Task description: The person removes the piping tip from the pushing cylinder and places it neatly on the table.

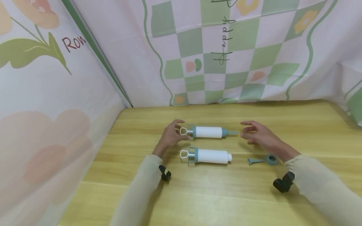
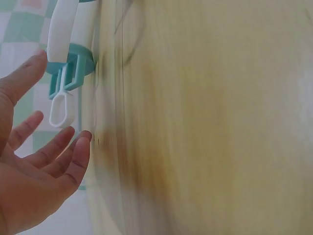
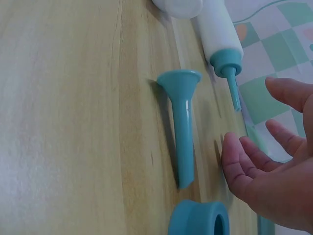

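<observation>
Two large syringes with white barrels, teal finger grips and white looped plunger handles lie side by side on the table. The far syringe (image 1: 209, 132) carries a slim teal nozzle (image 3: 233, 88); the near syringe (image 1: 212, 156) ends in a short white neck. Around the far one's looped handle (image 2: 62, 110), my left hand (image 1: 171, 134) is spread, thumb on the near side and fingers beyond. Just off the nozzle's tip hovers my right hand (image 1: 258, 135), fingers loosely bent with nothing between them.
A loose teal nozzle (image 1: 255, 161) with a flared end lies right of the near syringe. Beside it is a teal ring (image 1: 271, 159), below my right wrist. The wooden table (image 1: 198, 194) meets a patterned cloth (image 1: 189, 40) at the back, with another cloth (image 1: 56, 91) at left.
</observation>
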`<action>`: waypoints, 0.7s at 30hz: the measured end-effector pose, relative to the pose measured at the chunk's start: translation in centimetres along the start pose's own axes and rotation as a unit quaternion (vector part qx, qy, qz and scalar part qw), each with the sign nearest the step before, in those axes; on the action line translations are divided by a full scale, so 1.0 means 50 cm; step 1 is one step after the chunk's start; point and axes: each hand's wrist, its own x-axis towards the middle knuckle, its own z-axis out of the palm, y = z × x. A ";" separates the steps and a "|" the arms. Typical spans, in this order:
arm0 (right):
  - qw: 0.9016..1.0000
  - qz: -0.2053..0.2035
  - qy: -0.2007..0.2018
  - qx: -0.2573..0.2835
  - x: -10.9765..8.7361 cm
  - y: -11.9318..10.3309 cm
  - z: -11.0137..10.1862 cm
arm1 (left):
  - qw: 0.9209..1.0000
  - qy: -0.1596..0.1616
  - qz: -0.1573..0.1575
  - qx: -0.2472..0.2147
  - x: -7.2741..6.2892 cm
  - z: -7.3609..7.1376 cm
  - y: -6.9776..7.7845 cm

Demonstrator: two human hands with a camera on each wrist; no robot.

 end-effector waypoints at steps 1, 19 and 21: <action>1.000 0.004 -0.001 0.002 0.002 0.002 0.000 | 1.000 -0.001 0.003 -0.002 0.001 0.001 0.001; 0.997 0.018 -0.024 0.070 0.019 0.004 0.009 | 0.999 -0.029 0.036 0.009 0.022 0.017 -0.001; 0.997 0.021 -0.026 0.065 0.022 0.002 0.010 | 0.999 -0.034 0.039 0.012 0.025 0.018 -0.002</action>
